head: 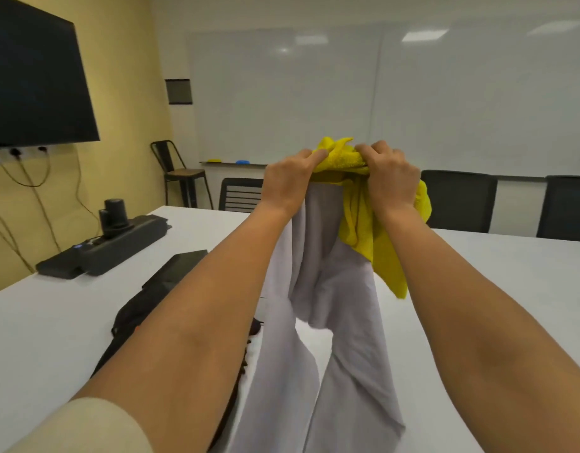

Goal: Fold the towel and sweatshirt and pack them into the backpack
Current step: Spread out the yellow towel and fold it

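**A:** Where are the towel (359,233) and sweatshirt (318,276)?

**B:** Held up together. The left hand (290,179) and right hand (393,179) both clutch the towel, and the sweatshirt hangs lengthwise beneath. The backpack (141,312) lies lower-left on the worktop (47,328), nearer the left hand.

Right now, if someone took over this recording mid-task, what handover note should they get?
Both raised: left grip and right grip clutch the bunched yellow towel; the grey sweatshirt hangs beneath them.
The black backpack lies on the white table, left of the clothes.
Done: nothing folded or packed.
Left: separate, fold each, pack both.
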Tool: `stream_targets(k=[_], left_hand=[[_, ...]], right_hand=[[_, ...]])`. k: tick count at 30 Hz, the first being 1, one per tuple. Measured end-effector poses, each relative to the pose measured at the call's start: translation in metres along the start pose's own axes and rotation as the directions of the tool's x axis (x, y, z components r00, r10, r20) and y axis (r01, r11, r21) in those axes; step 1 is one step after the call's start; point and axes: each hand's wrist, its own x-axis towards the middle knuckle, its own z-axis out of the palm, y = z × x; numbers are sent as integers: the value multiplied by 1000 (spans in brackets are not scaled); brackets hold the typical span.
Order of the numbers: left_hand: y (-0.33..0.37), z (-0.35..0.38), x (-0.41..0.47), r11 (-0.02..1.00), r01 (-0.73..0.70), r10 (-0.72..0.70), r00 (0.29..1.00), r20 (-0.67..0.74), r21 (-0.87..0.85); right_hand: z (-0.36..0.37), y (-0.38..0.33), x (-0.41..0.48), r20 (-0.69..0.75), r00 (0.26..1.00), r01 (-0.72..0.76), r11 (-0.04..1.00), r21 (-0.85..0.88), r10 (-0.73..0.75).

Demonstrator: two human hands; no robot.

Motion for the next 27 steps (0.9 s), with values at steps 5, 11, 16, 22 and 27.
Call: stream_targets(k=[5,11,16,22,27], left_hand=[[-16,57,-28,998,10,-5,997,73,-60],[1,113,-139,956,282,-179,783,596,-83],[28,137,-238,935,354,-209,495,843,24],[49,125,-346,935,354,-88,242,966,-4],[52,107,-412,990,128,-96,242,965,66]], right_hand=[[49,9,-30,33,999,27,999,42,-28],[103,19,-152,614,788,-20,993,116,-56],[123,17,-264,911,398,-75,986,150,-108],[111,11,-344,945,-206,-146,963,227,-254],[94,12,-361,965,-32,-256,936,242,-259]])
